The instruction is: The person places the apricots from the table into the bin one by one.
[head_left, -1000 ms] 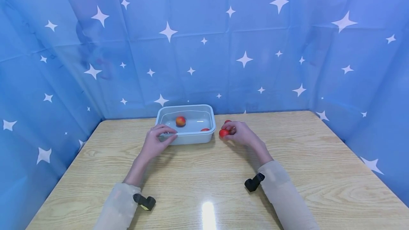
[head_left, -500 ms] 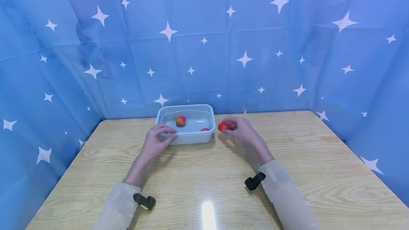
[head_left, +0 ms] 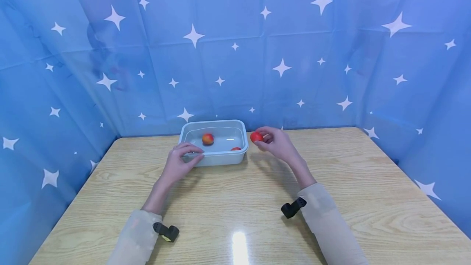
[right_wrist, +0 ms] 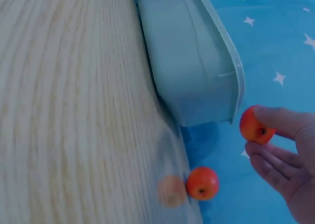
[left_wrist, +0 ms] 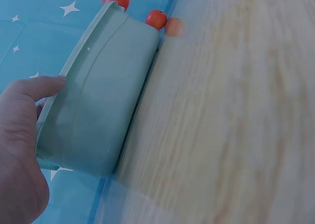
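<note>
My left hand (head_left: pixel 181 162) grips the near rim of a pale blue-grey plastic tub (head_left: pixel 224 158), thumb outside the wall in the left wrist view. My right hand (head_left: pixel 277 144) pinches a small red apple (right_wrist: pixel 256 125) between thumb and fingers, raised just off the tub's right end. Below it another red apple (right_wrist: pixel 202 183) rests on the table; in the head view the right hand hides it. Inside the tub lies a red-yellow apple (head_left: pixel 207 139), and the top of one more apple (head_left: pixel 236 149) shows above the near wall.
The wooden table (head_left: pixel 220 203) carries the tub near its back edge. A blue curtain (head_left: pixel 235 64) with white stars hangs close behind and along both sides. Each sleeve bears a black wrist camera (head_left: pixel 293 207).
My right hand has lifted the pinched apple off the table, up to about the tub's rim height. The left hand and the tub have stayed in place.
</note>
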Demonstrator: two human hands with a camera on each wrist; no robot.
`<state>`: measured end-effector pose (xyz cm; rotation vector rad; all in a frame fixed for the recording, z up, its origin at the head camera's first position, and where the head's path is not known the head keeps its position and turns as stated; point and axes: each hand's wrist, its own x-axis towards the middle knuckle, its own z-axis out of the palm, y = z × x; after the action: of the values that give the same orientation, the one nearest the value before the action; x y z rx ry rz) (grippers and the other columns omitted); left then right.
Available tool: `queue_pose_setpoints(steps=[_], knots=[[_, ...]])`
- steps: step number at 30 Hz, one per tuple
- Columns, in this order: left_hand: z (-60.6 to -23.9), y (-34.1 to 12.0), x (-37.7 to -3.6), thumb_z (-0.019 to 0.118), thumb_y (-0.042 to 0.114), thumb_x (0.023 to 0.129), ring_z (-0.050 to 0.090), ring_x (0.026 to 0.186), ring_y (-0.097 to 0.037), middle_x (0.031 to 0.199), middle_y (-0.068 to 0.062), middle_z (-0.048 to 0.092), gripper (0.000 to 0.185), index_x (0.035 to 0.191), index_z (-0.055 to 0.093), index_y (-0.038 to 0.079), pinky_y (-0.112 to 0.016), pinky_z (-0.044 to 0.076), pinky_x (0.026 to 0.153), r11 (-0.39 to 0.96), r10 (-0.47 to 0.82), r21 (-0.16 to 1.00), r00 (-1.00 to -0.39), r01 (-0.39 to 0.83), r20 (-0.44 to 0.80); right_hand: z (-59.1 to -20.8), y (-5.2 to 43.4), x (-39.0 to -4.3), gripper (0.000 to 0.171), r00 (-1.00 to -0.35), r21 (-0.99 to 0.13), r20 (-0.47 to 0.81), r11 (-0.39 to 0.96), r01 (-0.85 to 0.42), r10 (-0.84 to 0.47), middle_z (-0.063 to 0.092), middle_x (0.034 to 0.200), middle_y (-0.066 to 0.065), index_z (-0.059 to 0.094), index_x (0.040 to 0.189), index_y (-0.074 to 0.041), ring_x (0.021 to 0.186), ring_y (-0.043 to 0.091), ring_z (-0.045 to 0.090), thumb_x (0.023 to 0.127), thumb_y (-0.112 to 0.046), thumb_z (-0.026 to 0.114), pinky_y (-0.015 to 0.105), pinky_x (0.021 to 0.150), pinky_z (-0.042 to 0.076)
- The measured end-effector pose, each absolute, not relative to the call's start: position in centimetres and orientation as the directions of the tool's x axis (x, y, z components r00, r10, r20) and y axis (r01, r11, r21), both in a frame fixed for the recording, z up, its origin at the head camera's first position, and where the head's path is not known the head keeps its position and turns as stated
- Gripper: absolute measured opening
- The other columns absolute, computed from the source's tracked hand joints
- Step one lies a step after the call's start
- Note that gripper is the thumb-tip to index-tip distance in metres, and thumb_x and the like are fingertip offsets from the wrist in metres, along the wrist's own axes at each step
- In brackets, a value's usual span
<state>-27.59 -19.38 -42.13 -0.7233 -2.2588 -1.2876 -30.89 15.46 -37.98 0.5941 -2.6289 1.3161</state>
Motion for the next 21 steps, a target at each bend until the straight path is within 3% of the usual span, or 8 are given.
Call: queue_pose_setpoints(steps=[14,21], knots=[[-42.1,-19.4,-27.6,0.083,0.006,0.084,0.063,0.101,-0.021,0.096,0.001,0.072,0.014,0.096,0.078,0.010,-0.045,0.042,0.098,0.431,0.224,0.646,-0.768,0.630,0.600,-36.7,14.2,-30.2,0.035,-0.884,-0.729,0.378,0.500,-0.468,-0.276,0.071,0.107,0.008,0.070,0.121,-0.010,0.088,0.023,0.067,0.089,-0.018,0.080,0.034,0.068,0.059],[-42.1,-19.4,-27.6,0.083,0.006,0.084,0.064,0.102,-0.021,0.096,0.001,0.072,0.014,0.096,0.078,0.011,-0.045,0.042,0.098,0.432,0.228,0.645,-0.768,0.630,0.598,-36.4,13.3,-29.6,0.036,-0.854,-0.687,0.417,0.507,-0.520,-0.310,0.071,0.109,0.009,0.070,0.121,-0.008,0.089,0.023,0.067,0.088,-0.015,0.081,0.037,0.076,0.058]])
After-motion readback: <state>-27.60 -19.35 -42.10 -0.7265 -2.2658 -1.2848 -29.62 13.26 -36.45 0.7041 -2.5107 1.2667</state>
